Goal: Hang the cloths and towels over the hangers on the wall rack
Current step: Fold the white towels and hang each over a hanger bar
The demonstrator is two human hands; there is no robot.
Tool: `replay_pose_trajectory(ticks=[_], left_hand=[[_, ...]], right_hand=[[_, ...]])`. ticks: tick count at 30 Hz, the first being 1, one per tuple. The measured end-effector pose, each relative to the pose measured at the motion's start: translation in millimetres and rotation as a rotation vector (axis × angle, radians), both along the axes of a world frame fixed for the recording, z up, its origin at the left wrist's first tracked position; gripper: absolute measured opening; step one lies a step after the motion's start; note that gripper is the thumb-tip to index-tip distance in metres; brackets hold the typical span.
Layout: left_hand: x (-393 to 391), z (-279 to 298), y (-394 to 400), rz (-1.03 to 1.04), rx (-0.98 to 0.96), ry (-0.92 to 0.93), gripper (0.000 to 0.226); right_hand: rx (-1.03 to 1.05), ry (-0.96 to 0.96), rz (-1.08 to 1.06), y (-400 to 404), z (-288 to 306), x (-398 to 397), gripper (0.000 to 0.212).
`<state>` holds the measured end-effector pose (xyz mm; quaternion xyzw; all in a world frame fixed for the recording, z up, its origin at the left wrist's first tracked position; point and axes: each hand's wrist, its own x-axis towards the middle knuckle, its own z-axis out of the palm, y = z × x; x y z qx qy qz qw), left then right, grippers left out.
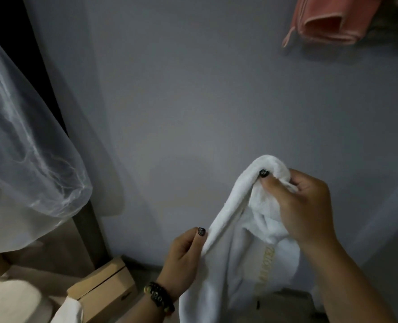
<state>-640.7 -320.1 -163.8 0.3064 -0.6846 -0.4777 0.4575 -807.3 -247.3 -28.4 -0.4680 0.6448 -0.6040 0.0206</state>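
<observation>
The right hand (302, 206) was raised at the lower right of the frame, its forearm running in from the bottom right corner, thumb and fingers pinched closed on the white towel (237, 241). The left hand (184, 255) sat lower, bottom centre, thumb and forefinger pinching the towel's edge, wrist angled up from below.

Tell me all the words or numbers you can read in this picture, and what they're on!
Gold lettering runs down a band on the white towel: too blurred and creased to read.
Small dark mark on the cardboard box: too small to read.
Nothing else carries any words or numbers.
</observation>
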Motion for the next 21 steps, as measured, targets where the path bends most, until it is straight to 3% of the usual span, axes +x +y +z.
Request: replay_pose_trajectory(ticks=[4,10,13,17,19,21], left_hand=[[-13,5,7,-0.018,0.048,-0.015,0.055],[-16,14,4,0.026,0.053,-0.044,0.062],[-19,24,2,-0.011,-0.032,-0.107,0.063],[-25,37,1,-0.075,-0.139,-0.136,0.063],[-26,43,2,-0.1,-0.188,-0.146,0.063],[-24,49,4,-0.097,-0.232,-0.144,0.059]], right_hand=[[0.069,0.017,-0.003,12,-2,-17,0.038],[0.532,0.037,0.049,31,-36,-39,0.022],[0.589,-0.089,0.236,37,-50,-33,0.07],[0.621,-0.041,0.502,33,-62,-8,0.098],[0.643,-0.026,0.568,27,-70,1,0.087],[0.619,-0.076,0.595,21,-74,8,0.046]])
